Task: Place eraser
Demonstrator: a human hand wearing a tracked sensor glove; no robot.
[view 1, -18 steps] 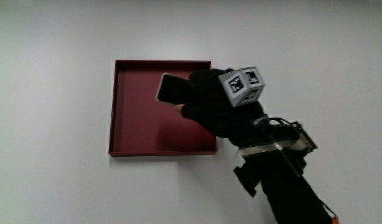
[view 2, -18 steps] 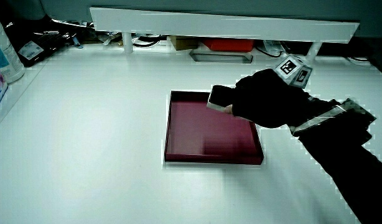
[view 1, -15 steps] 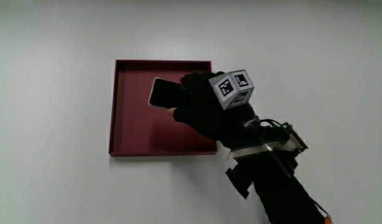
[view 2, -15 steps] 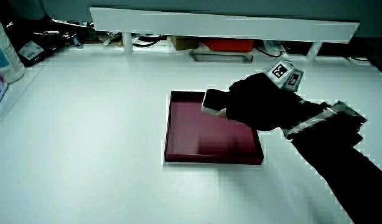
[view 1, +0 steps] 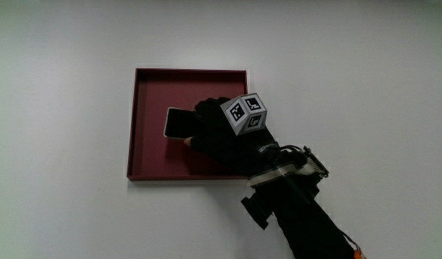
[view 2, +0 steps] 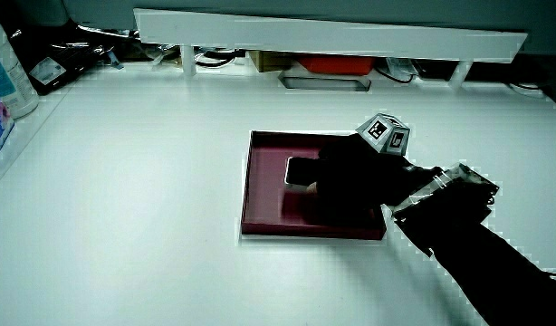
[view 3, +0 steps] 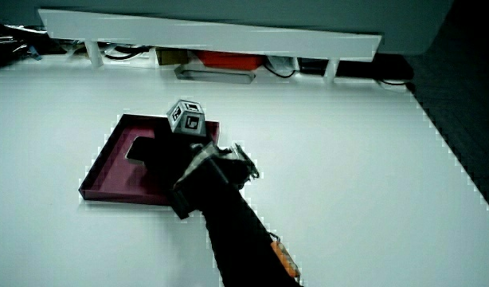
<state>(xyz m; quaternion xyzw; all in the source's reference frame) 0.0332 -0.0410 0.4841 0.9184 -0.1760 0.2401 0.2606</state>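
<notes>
Your forearm enters from surface edge nearest you, crossing near rim of dark red tray. Your hands: single gloved hand over tray, patterned cube on its back. Fingers curled, pinching dark eraser at one end. Eraser sits low inside tray, about mid-floor; contact with tray floor cannot be confirmed. Low partition at surface's farthest edge in both side views.

Tray on table, well apart from partition. Eraser inside tray, near its middle, gripped by hand positioned over tray. Forearm crossing tray's edge nearest the person.
</notes>
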